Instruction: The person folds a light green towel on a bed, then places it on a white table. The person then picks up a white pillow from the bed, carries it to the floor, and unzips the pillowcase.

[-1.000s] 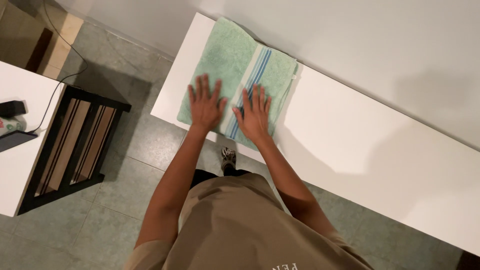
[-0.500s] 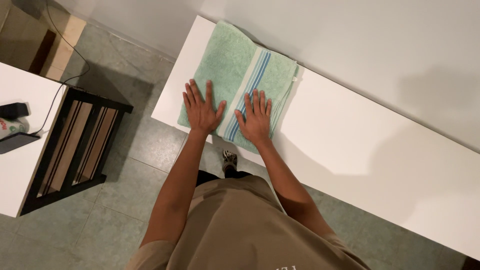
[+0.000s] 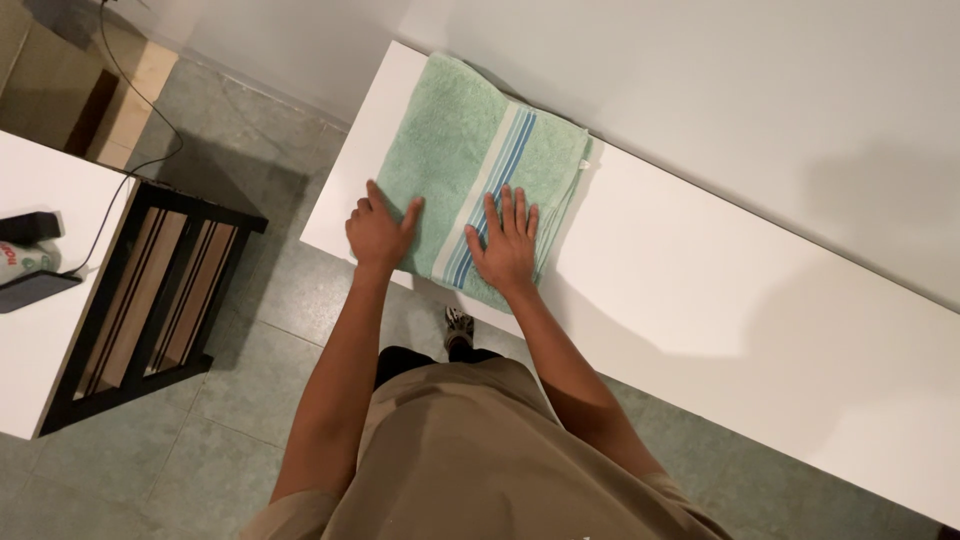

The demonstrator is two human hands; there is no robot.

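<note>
A folded light green towel with a white and blue striped band lies on the left end of a long white table. My left hand rests at the towel's near left edge, fingers curled at the border. My right hand lies flat on the towel's near right part, fingers spread across the stripes. Neither hand holds anything.
A white wall runs behind the table. To the left stands a black-framed wooden rack and a white desk with a dark device and a cable. The floor is grey-green tile.
My left hand has slid left from the towel's middle to its near left edge. My right hand has stayed flat on the striped part.
</note>
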